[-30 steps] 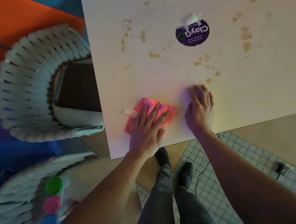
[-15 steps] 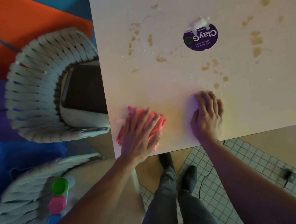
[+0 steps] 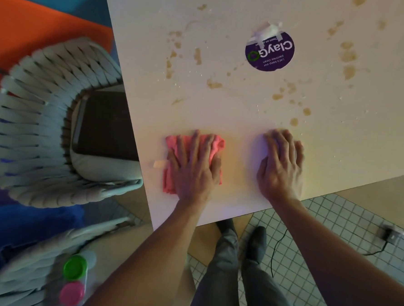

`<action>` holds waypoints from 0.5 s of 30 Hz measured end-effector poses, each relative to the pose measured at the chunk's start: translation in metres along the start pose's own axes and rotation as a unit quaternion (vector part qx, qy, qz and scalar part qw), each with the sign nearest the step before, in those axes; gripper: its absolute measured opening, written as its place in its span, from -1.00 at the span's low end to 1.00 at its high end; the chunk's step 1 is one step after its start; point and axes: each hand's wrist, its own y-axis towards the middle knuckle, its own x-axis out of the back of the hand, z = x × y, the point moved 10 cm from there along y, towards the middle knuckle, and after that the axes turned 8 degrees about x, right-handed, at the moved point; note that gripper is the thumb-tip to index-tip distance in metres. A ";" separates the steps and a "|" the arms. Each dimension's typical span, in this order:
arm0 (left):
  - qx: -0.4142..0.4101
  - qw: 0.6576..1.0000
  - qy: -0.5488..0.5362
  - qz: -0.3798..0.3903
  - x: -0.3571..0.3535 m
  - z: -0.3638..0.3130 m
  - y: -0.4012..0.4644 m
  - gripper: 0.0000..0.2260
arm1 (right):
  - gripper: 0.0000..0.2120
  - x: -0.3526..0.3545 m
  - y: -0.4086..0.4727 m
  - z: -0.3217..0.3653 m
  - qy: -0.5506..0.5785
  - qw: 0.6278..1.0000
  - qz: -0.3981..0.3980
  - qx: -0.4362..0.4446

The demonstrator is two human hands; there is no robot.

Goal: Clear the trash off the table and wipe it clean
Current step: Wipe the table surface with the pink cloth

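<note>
On the white square table (image 3: 291,139) | one crumpled pink cloth (image 3: 171,179), pressed under flat left hand (image 3: 195,169) | right hand (image 3: 281,162) resting, fingers loosely bent, empty | brown stains (image 3: 349,55), over a dozen.

Left hand (image 3: 195,169) flat on pink cloth (image 3: 171,179), right hand (image 3: 281,167) on stained table (image 3: 246,103)

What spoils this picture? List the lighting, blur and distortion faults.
Head view: dim, warm light with a purple tint on the table near the right hand; pink glow round the cloth under the left hand; the chair and lower left corner are blurred; wide-angle lens bends the edges.
</note>
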 end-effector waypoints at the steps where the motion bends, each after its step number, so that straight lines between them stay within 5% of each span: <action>1: -0.011 1.000 -0.003 -0.005 -0.001 -0.013 0.000 -0.53 | -0.47 0.000 0.000 0.000 -0.001 1.000 -0.002 -0.001; 9: -0.221 0.974 -0.039 0.015 -0.004 -0.056 -0.088 -0.57 | -0.47 0.002 -0.001 -0.002 0.018 1.000 -0.018 -0.007; 15: -0.151 0.988 0.002 0.007 0.002 0.038 -0.084 -0.56 | -0.45 0.001 0.010 0.007 0.034 0.999 -0.028 -0.029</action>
